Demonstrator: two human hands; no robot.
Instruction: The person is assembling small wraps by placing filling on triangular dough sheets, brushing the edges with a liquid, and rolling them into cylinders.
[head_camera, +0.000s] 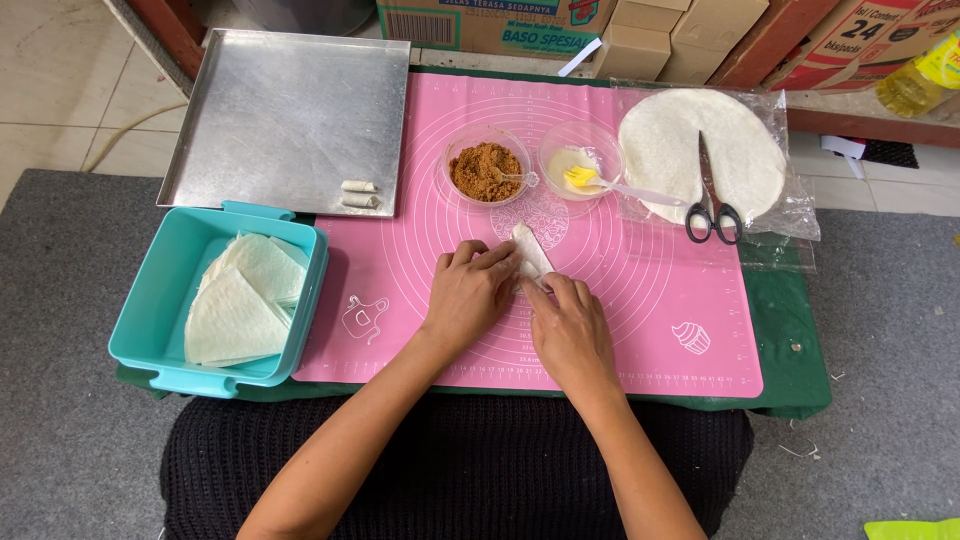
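A thin white wrapper (530, 250), folded into a narrow pointed strip, lies on the pink silicone mat (650, 300). My left hand (468, 295) presses its near end from the left, fingers curled over the fold. My right hand (568, 325) presses the same end from the right. Both hands touch the wrapper; the wrapper's far tip points away from me. A clear bowl of brown crumbly filling (485, 170) with a spoon stands just beyond, and a bowl of pale paste with a yellow brush (580, 172) is beside it.
A metal tray (270, 120) at the far left holds two small white rolls (359, 193). A teal box (165, 300) holds cut wrapper pieces. Round wrappers in plastic (660, 140) with scissors (710, 205) lie far right. Cardboard boxes and an oil bottle (915, 85) stand behind.
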